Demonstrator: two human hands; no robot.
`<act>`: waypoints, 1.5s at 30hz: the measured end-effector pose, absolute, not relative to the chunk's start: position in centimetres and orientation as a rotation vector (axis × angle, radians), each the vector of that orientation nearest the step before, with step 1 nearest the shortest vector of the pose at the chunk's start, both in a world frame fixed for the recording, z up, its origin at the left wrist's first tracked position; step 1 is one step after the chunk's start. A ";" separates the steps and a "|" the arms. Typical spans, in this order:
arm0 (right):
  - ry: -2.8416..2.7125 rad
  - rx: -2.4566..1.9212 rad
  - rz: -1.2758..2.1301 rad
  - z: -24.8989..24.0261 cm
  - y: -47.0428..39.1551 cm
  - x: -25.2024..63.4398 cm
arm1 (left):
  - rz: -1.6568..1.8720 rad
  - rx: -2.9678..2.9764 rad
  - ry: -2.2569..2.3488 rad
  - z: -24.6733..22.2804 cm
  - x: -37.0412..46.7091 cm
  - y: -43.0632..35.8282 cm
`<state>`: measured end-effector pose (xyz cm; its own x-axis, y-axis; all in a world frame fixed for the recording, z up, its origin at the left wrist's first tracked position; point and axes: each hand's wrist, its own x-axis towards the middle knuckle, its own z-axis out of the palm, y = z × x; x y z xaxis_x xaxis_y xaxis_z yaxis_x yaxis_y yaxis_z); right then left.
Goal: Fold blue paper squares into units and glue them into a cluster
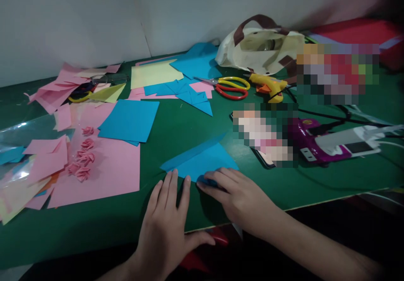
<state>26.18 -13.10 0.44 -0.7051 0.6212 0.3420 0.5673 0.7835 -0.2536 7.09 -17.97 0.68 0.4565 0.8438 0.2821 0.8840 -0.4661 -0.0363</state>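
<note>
A sheet of blue paper [202, 161] lies on the green table in front of me, with a folded flap along its upper left side. At its lower left edge rests my left hand [166, 220], fingers stretched out and fingertips touching the paper. My right hand [244, 194] has its fingers bent together on the lower right edge, closed on the paper. Part of that edge is hidden under the right fingers. To the upper left are more blue sheets [129, 120], stacked on pink paper [123, 167] beside several small pink paper roses [85, 157].
Scissors [232, 88] and a yellow glue gun [268, 85] lie toward the back, before a cream bag [230, 51]. A phone-like object, partly pixelated, lies right of the paper near a purple power strip [303, 140] with cables. Paper scraps [47, 155] cover the left side.
</note>
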 end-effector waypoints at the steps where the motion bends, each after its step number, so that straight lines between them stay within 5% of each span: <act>1: -2.520 -0.921 0.200 0.6 -13.1 26.2 | -0.365 -2.533 -1.528 0.6 7.0 -17.8; 10: -2.201 -0.962 0.004 2.4 -12.3 26.8 | -0.424 -2.753 -1.508 0.8 5.6 -15.4; 17: -1.998 -1.493 0.845 2.2 -10.1 26.7 | -0.429 -2.815 -1.318 0.7 4.9 -14.3; 21: -1.896 -1.568 1.026 1.6 -9.3 26.0 | -0.381 -2.807 -1.322 0.6 4.6 -14.1; 39: -2.527 -0.776 0.038 -0.4 -8.8 25.3 | -0.234 -2.697 -1.483 -0.1 3.9 -14.4; 45: -2.640 -0.553 0.064 0.2 -8.6 25.3 | -0.251 -2.709 -1.467 0.0 3.8 -14.3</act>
<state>25.30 -8.60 0.17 -0.8230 0.3919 0.4111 0.3716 0.9189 -0.1321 3.84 -14.30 -0.04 0.5365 0.8273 0.1667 0.8356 -0.5484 0.0325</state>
